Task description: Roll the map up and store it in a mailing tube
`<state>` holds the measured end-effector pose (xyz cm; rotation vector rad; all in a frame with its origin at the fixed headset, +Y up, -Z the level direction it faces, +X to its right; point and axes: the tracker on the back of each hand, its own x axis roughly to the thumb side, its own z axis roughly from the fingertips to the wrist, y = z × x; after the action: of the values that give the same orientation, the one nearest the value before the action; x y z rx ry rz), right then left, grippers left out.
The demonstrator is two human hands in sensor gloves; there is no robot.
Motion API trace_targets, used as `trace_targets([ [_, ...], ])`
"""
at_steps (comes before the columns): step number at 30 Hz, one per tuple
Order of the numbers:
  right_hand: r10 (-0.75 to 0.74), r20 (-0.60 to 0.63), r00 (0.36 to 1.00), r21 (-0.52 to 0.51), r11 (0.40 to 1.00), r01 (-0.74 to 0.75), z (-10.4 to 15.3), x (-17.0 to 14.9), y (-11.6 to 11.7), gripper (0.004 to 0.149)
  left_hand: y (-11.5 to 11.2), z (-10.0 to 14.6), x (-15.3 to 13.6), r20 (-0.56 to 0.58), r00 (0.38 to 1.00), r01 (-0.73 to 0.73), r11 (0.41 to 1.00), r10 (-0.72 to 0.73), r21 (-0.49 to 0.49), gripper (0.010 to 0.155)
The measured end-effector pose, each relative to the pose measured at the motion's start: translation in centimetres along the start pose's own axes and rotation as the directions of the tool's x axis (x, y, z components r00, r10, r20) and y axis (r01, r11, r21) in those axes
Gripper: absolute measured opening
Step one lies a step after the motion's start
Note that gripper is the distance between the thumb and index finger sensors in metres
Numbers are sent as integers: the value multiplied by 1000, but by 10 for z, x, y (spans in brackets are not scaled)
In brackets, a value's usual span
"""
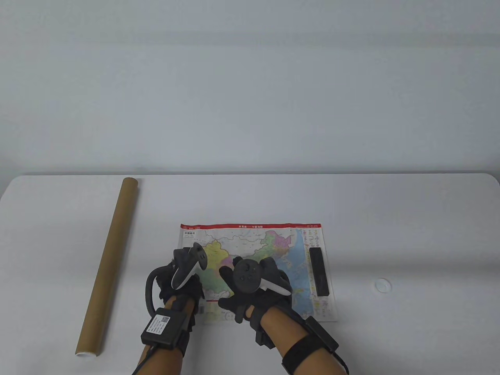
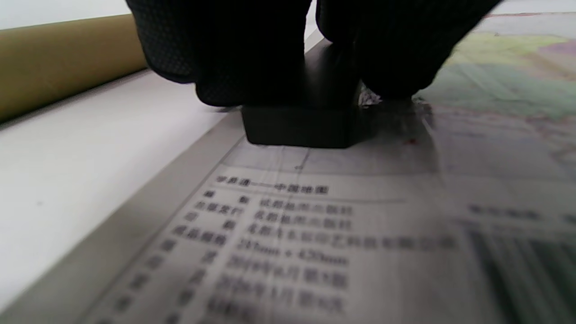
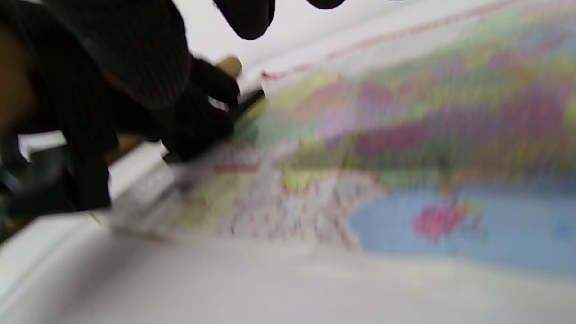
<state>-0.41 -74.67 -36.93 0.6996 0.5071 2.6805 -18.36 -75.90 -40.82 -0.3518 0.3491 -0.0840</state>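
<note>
Left hand pinches a black bar on the map; right hand grip unclear; lifting bars may let the map curl or slide.

A white table with rounded corners stands against a plain pale grey-blue wall.

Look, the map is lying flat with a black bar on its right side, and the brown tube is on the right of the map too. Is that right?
Not quite. The brown tube lies to the left of the map, not the right, as the table view shows. The rest holds: the map lies flat on the table, with a black bar on its right side.
</note>
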Motion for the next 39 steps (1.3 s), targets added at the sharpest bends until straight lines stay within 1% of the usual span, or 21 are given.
trace_targets([
  [2, 9, -30, 1000, 50, 999, -7, -9, -2, 15, 79, 1, -2, -2, -14, 999, -31, 999, 31, -9, 67],
  [4, 12, -54, 998, 97, 995, -7, -14, -4, 25, 79, 2, -3, -6, -26, 998, -58, 998, 58, -18, 67],
  [6, 32, -58, 998, 114, 993, -25, -16, -1, 32, 80, 2, -6, -10, -24, 994, -103, 994, 102, -34, 68],
  [8, 123, -51, 991, 114, 987, -116, -16, 1, 32, 80, 4, -6, -15, -23, 991, -130, 991, 129, -38, 67],
  [10, 86, -56, 995, 117, 990, -79, -16, -1, 33, 80, 9, -6, -20, -30, 990, -137, 990, 136, -42, 66],
  [11, 59, -59, 997, 111, 992, -53, -15, -1, 34, 80, 16, -6, -26, -35, 990, -138, 989, 136, -44, 66],
  [15, 83, -57, 995, 115, 990, -76, -15, -1, 34, 80, 38, -5, -53, -75, 972, -222, 975, 223, 13, 66],
  [18, 80, -59, 995, 117, 990, -73, -15, -1, 34, 80, 43, -8, -72, -115, 966, -229, 972, 233, 51, 65],
  [20, 79, -61, 995, 119, 990, -71, -15, -1, 34, 80, 39, -12, -81, -138, 967, -206, 977, 212, 58, 64],
  [23, 80, -63, 995, 119, 990, -72, -15, -1, 35, 80, 25, -18, -89, -173, 965, -190, 980, 196, 56, 63],
  [27, 80, -64, 995, 118, 990, -72, -15, -1, 35, 79, 8, -25, -92, -201, 964, -173, 985, 175, 28, 63],
  [29, 82, -64, 995, 119, 990, -74, -15, -1, 35, 80, 3, -28, -93, -205, 963, -175, 984, 175, 21, 63],
  [33, 83, -64, 994, 120, 990, -75, -15, -1, 34, 80, -3, -30, -94, -222, 961, -169, 986, 167, 7, 62],
  [35, 84, -65, 994, 118, 990, -76, -15, -1, 34, 80, -4, -30, -94, -215, 962, -165, 986, 165, 18, 62],
  [39, 87, -66, 994, 114, 990, -79, -16, -1, 34, 79, -2, -28, -94, -215, 968, -140, 990, 133, -20, 64],
])
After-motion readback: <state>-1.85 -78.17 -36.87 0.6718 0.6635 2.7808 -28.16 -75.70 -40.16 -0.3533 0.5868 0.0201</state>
